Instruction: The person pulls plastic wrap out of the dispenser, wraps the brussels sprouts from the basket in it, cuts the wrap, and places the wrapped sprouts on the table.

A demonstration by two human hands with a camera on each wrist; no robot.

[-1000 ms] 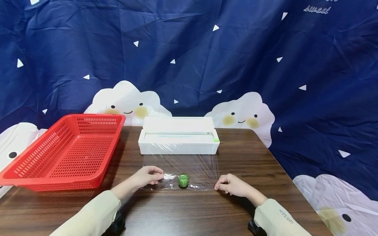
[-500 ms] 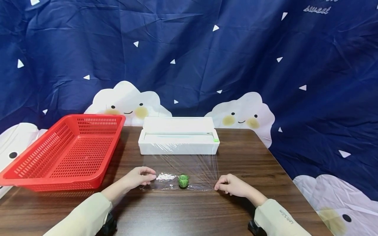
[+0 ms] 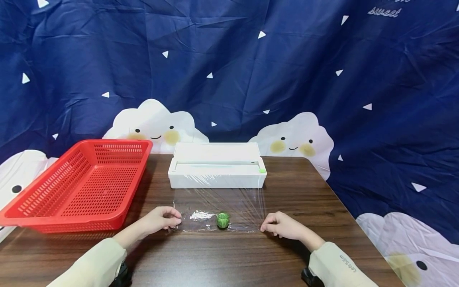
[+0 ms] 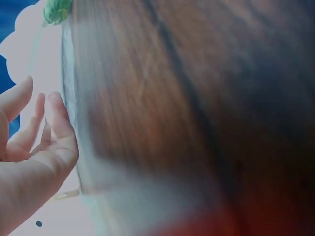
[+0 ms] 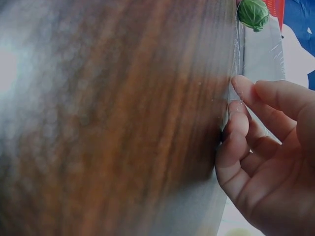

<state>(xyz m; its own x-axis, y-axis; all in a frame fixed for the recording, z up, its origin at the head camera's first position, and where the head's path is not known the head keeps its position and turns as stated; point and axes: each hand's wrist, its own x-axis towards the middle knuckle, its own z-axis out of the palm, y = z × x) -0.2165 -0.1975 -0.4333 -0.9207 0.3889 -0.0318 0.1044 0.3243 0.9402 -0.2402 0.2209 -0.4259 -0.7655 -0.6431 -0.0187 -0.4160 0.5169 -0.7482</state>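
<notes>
A sheet of clear plastic wrap runs from the white wrap box toward me over the table. On it sits a small green cabbage, which also shows at the top of both wrist views. My right hand pinches the near right corner of the wrap between thumb and index finger. At the near left corner is my left hand; in the left wrist view its thumb stands apart from the fingers. Whether those fingers touch the film is not clear.
A red plastic basket stands on the left of the brown wooden table. The wrap box has its lid raised and a green piece at its right end. Behind hangs a dark blue cloth with clouds.
My left hand has moved left and slightly toward me, from beside the cabbage out to the wrap's left edge. The right hand, wrap and cabbage have stayed put.
</notes>
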